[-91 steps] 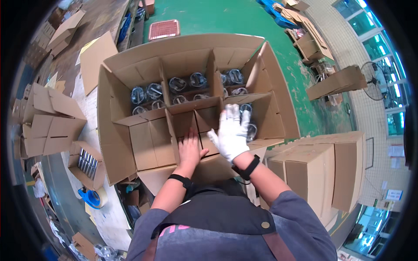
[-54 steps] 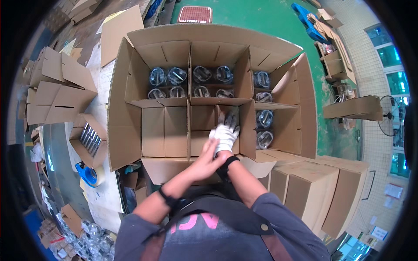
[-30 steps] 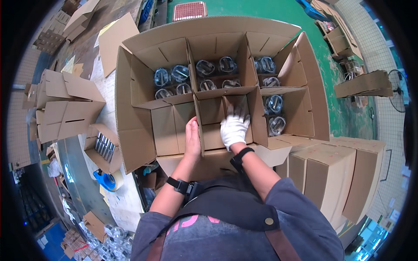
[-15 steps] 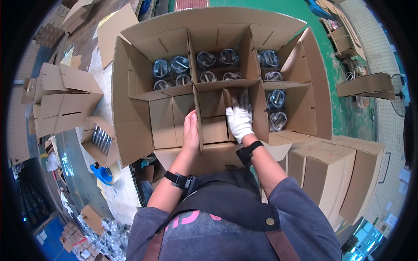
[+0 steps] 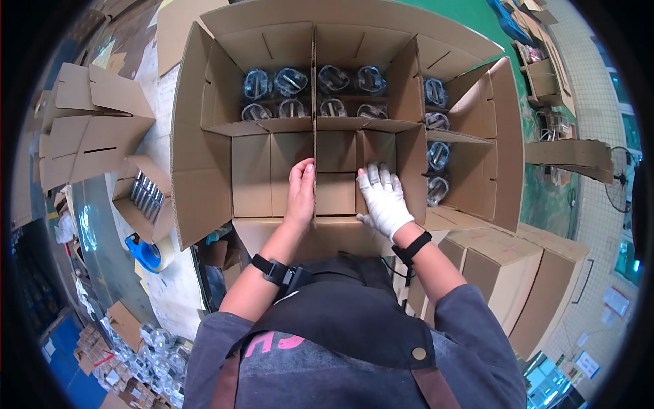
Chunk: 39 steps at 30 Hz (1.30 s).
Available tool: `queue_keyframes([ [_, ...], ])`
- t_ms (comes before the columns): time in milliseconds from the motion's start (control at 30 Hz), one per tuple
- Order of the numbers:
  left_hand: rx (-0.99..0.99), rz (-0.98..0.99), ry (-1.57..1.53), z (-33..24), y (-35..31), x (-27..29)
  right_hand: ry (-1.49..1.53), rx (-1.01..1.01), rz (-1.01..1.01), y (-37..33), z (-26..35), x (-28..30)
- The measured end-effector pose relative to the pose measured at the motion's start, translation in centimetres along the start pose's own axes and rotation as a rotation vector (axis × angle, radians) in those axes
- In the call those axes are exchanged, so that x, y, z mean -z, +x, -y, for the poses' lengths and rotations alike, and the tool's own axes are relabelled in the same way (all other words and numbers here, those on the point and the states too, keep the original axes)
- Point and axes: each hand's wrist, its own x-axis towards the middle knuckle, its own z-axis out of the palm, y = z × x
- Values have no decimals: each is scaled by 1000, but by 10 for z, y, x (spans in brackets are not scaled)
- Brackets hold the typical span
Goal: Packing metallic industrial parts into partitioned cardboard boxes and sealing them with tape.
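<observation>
- A large open carton (image 5: 201,153) stood in front of the person, its flaps raised, with a cardboard divider (image 5: 262,127) splitting it into six compartments, three in the far row and three in the near row.
- The bare left hand (image 5: 299,195) reached into the near row, its fingers straight and close together against the left face of the crosswise panel (image 5: 315,144) between the left and middle compartments. The thumb was hidden, so whether it pinched the panel could not be told.
- The right hand (image 5: 386,204), in a white glove with greyish fingertips, lay in the right part of the near middle compartment. Its fingers were spread, palm down over the brown cardboard, and closed on nothing that could be seen.
- The near left and near middle compartments showed brown cardboard panels at the bottom.
- Shiny pieces in clear plastic (image 5: 291,82) stood in the far row: four in the left compartment, four in the middle, and two visible in the right.
- Two more wrapped pieces (image 5: 438,156) stood in the near right compartment, one behind the other, beside the dividing panel.
- To the left, a small open box (image 5: 129,218) held a row of metal tubes (image 5: 146,195); near it lay a blue tape dispenser (image 5: 142,252).
- Closed cartons (image 5: 518,266) stood to the right, near the large one.
</observation>
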Motion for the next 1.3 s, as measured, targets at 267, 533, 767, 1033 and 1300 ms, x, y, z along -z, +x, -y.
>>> queue_keyframes([
  [267,-69,-16,135,9,5,0,62,-64,-46,26,7,-12],
  [533,-399,78,587,51,17,4,938,-393,-642,77,97,54],
  [767,-332,-24,850,17,30,-30,1333,-673,-238,89,36,-11],
  [1033,-306,-103,1777,67,38,-79,897,37,-304,-95,-3,58],
  [1300,-344,214,1790,23,33,-86,76,-103,-796,-145,-105,42],
])
